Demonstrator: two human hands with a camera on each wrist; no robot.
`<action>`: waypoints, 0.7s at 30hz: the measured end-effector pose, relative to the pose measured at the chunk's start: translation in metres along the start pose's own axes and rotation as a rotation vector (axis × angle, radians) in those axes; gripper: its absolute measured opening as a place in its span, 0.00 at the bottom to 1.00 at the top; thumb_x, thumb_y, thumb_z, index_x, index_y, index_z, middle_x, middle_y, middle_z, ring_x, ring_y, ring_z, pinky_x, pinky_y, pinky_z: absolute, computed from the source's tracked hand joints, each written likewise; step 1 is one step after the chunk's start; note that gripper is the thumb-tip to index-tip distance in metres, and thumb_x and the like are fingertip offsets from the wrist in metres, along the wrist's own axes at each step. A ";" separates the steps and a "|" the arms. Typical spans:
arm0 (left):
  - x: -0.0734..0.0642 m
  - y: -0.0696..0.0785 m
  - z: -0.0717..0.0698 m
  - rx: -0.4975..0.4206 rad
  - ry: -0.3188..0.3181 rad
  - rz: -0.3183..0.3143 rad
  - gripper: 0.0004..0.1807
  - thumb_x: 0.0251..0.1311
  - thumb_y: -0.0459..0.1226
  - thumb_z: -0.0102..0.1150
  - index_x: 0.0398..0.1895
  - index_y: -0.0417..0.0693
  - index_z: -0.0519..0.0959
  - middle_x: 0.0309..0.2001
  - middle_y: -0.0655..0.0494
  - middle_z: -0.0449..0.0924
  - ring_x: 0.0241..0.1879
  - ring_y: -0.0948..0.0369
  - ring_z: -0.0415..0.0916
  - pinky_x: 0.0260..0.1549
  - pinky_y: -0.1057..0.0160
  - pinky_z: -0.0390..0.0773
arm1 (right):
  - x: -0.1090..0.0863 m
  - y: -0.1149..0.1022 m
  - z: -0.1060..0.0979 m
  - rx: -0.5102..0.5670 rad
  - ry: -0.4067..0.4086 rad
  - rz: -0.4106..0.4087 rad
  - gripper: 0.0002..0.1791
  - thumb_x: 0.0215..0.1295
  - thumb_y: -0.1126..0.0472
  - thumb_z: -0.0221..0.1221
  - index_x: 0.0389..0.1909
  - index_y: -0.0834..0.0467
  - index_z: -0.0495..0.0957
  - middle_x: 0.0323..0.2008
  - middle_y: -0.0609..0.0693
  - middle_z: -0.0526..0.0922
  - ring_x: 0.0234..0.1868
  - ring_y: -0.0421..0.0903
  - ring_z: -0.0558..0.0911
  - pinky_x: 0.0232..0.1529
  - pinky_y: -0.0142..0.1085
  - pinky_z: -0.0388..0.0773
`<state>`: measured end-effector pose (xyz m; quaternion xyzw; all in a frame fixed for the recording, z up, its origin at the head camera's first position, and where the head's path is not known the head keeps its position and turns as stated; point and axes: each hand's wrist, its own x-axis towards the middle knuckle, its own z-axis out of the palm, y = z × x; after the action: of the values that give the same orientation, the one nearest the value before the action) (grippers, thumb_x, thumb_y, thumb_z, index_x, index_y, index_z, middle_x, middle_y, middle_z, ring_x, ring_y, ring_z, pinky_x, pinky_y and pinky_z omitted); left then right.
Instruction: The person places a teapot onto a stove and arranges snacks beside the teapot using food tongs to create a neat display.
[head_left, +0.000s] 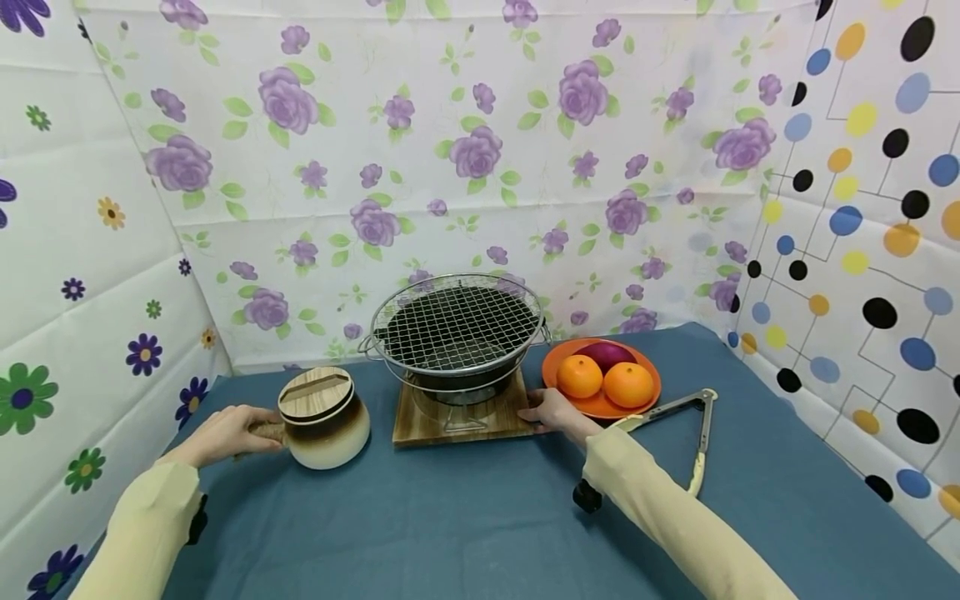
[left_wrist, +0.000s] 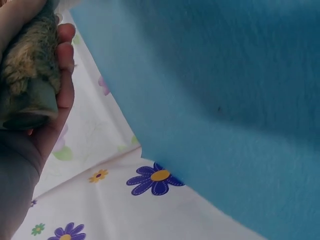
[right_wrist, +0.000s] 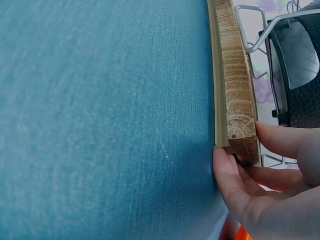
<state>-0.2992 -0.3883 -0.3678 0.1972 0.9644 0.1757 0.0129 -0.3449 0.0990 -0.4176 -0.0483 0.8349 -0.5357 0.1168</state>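
1. Your left hand (head_left: 236, 431) is gripping the twine-wrapped handle (left_wrist: 30, 55), fingers and thumb curling round it.
2. The pot (head_left: 330, 433) is sitting at the board's nine o'clock, its rounded body shading from brown down to cream under a wood-grain lid (head_left: 316, 392).
3. The brown wooden board (head_left: 420, 422) is bearing a black grill (head_left: 450, 382) with round wire mesh (head_left: 457, 329).
4. Your right hand (head_left: 557, 412) is pinching the board around its four o'clock corner.
5. An orange plate (head_left: 558, 350) at three o'clock is holding two oranges (head_left: 628, 386); tongs (head_left: 705, 425) are lying beyond.

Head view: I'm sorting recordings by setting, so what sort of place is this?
Probably a makeshift filming booth: blue cloth-covered table, white purple-flowered backdrop sheet, white multicoloured-dotted side sheet.
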 end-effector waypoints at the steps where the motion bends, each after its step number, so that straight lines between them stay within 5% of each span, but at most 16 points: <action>1: -0.001 0.001 0.001 -0.011 0.003 -0.007 0.25 0.46 0.48 0.67 0.42 0.39 0.79 0.31 0.56 0.77 0.16 0.64 0.67 0.14 0.64 0.67 | 0.000 0.000 0.000 0.000 0.002 0.001 0.26 0.59 0.69 0.59 0.56 0.74 0.64 0.46 0.62 0.73 0.32 0.48 0.76 0.33 0.37 0.79; 8: -0.005 0.008 0.002 -0.034 0.031 -0.038 0.26 0.47 0.47 0.66 0.44 0.36 0.79 0.21 0.60 0.74 0.12 0.63 0.66 0.09 0.65 0.66 | 0.002 0.002 0.000 -0.021 0.007 -0.016 0.25 0.59 0.69 0.59 0.56 0.73 0.65 0.42 0.60 0.74 0.34 0.49 0.75 0.34 0.38 0.79; 21: -0.015 0.014 0.003 -0.108 0.078 -0.083 0.31 0.48 0.47 0.66 0.46 0.28 0.76 0.31 0.49 0.79 0.18 0.57 0.73 0.14 0.63 0.73 | 0.001 0.002 0.003 -0.008 0.001 -0.038 0.24 0.59 0.71 0.57 0.55 0.75 0.64 0.46 0.64 0.72 0.39 0.51 0.76 0.35 0.41 0.78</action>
<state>-0.2795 -0.3814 -0.3661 0.1489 0.9607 0.2341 -0.0066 -0.3453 0.0967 -0.4204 -0.0641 0.8361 -0.5344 0.1060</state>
